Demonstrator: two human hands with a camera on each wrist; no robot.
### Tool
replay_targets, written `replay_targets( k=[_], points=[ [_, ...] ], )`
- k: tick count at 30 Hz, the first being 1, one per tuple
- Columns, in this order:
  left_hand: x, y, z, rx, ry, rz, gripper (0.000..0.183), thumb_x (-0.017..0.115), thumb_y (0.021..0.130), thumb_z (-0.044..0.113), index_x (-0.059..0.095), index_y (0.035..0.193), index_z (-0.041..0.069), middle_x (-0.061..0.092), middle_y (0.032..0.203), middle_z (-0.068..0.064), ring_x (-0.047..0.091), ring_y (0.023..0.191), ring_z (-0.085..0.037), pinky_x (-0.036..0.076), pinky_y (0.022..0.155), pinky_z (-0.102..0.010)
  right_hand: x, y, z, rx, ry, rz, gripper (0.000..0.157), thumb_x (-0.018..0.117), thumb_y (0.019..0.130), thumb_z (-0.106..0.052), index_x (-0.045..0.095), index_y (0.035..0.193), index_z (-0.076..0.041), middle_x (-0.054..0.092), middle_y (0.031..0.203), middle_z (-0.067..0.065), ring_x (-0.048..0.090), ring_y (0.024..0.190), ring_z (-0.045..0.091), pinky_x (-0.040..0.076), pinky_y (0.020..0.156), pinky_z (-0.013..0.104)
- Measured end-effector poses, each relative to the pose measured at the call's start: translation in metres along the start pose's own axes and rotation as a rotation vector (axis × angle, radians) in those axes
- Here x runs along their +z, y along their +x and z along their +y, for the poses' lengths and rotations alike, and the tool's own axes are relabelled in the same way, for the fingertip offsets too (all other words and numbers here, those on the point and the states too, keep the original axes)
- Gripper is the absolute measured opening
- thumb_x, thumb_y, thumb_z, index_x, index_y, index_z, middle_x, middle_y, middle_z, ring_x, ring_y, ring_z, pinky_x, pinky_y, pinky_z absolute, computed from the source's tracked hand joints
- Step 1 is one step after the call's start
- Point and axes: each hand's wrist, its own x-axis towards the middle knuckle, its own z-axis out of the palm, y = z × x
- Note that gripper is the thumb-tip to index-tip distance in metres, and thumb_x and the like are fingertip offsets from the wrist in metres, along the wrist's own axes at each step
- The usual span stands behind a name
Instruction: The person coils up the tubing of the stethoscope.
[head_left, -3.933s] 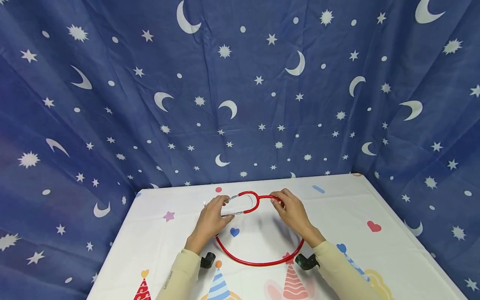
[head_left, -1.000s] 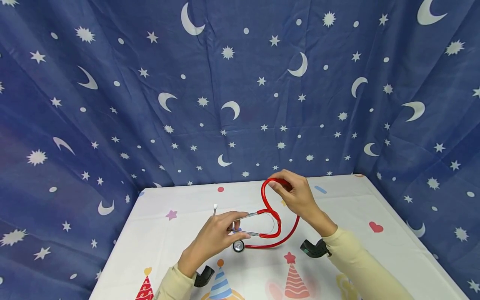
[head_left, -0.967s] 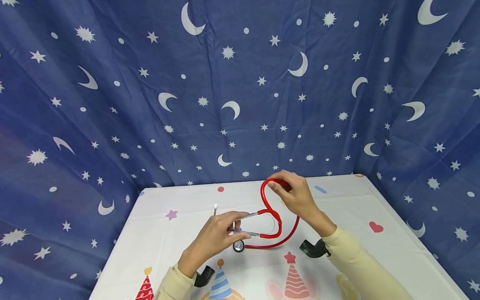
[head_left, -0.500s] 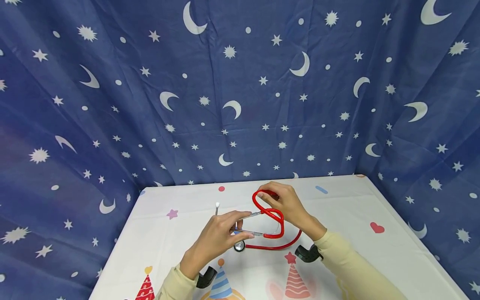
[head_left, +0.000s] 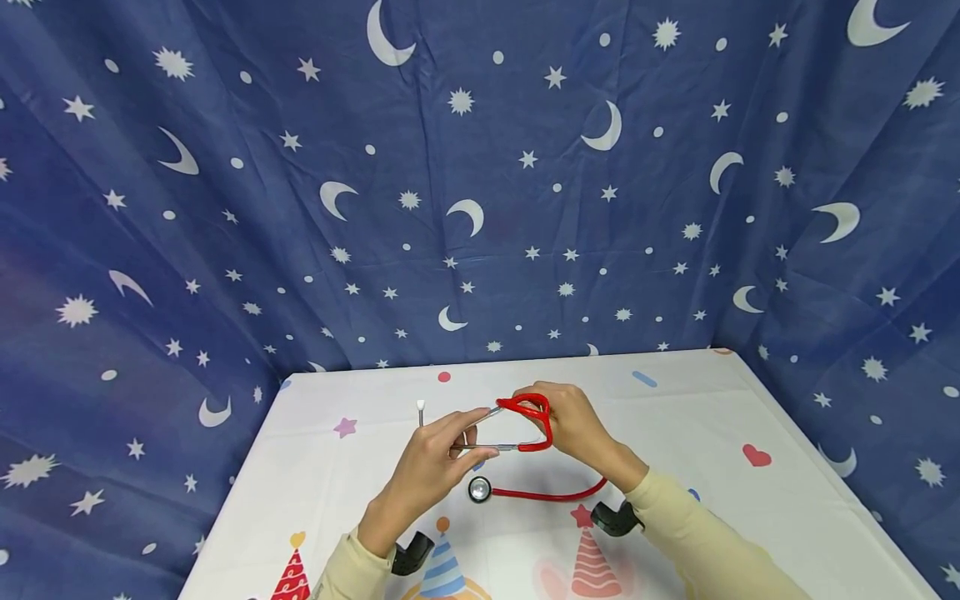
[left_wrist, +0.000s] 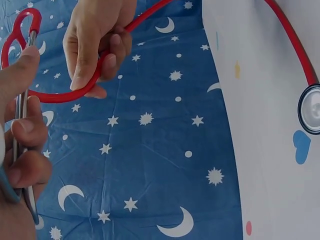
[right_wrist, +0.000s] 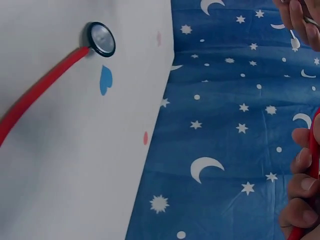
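Note:
A stethoscope with red tubing is held between both hands over the table. My left hand holds its two metal ear tubes between thumb and fingers. A white ear tip sticks up past the knuckles. My right hand grips the red tube near the fork, and in the left wrist view the tube bends into a loop there. From that hand the rest of the tube hangs down in a curve to the round metal chest piece, low over the tabletop. The right fingertips are partly hidden behind the tubing in the head view.
The table wears a white cloth printed with party hats, hearts and stars. A blue curtain with moons and stars hangs behind and at both sides. Black wrist camera mounts sit under the wrists.
The right hand has come down and left, closer to the left hand, shrinking the raised red loop. Earlier the tube stretched straight between the hands and the chest piece was hidden.

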Motion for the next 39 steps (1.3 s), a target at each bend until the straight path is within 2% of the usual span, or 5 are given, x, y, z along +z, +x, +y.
replay_targets(
  k=[7, 13, 21, 26, 39],
  points=[
    [-0.001, -0.003, -0.002, -0.055, -0.086, -0.012, 0.048, 0.081, 0.079, 0.013, 0.064, 0.123, 0.005, 0.057, 0.077, 0.005, 0.044, 0.059, -0.001, 0.037, 0.053, -0.008, 0.010, -0.011, -0.006, 0.068, -0.021, -0.019, 0.018, 0.070, 0.090, -0.028, 0.076, 0.095, -0.012, 0.072, 0.072, -0.004, 0.063, 0.065, 0.009, 0.049, 0.063, 0.021],
    [-0.002, -0.004, -0.005, -0.104, -0.083, 0.006, 0.048, 0.080, 0.081, 0.014, 0.064, 0.124, 0.004, 0.058, 0.076, 0.005, 0.045, 0.060, -0.001, 0.038, 0.053, -0.009, 0.014, -0.021, -0.010, 0.124, 0.024, -0.062, 0.018, 0.065, 0.095, -0.027, 0.074, 0.095, -0.012, 0.061, 0.064, -0.009, 0.049, 0.058, 0.002, 0.043, 0.057, 0.019],
    [-0.001, -0.005, -0.015, -0.166, -0.068, 0.135, 0.048, 0.082, 0.078, 0.011, 0.065, 0.121, 0.001, 0.058, 0.074, 0.004, 0.045, 0.059, -0.003, 0.039, 0.051, -0.013, 0.014, -0.036, -0.020, 0.114, 0.044, -0.117, 0.014, 0.061, 0.098, -0.024, 0.068, 0.096, -0.012, 0.042, 0.062, -0.014, 0.034, 0.054, -0.003, 0.035, 0.051, 0.015],
    [-0.001, -0.007, -0.021, -0.210, -0.047, 0.194, 0.048, 0.083, 0.078, 0.013, 0.065, 0.120, 0.000, 0.057, 0.070, 0.005, 0.043, 0.058, 0.000, 0.036, 0.050, -0.012, 0.011, -0.041, -0.030, 0.088, 0.077, -0.133, 0.020, 0.058, 0.100, -0.024, 0.069, 0.104, -0.008, 0.044, 0.063, -0.013, 0.032, 0.054, -0.004, 0.035, 0.048, 0.014],
    [-0.004, -0.009, -0.031, -0.228, 0.076, 0.230, 0.049, 0.083, 0.078, 0.015, 0.065, 0.122, 0.002, 0.058, 0.070, 0.004, 0.043, 0.056, -0.001, 0.036, 0.049, -0.012, 0.005, -0.044, -0.049, 0.051, 0.071, -0.160, 0.023, 0.056, 0.101, -0.023, 0.068, 0.110, -0.006, 0.047, 0.064, -0.013, 0.035, 0.055, -0.004, 0.036, 0.050, 0.013]
  ],
)
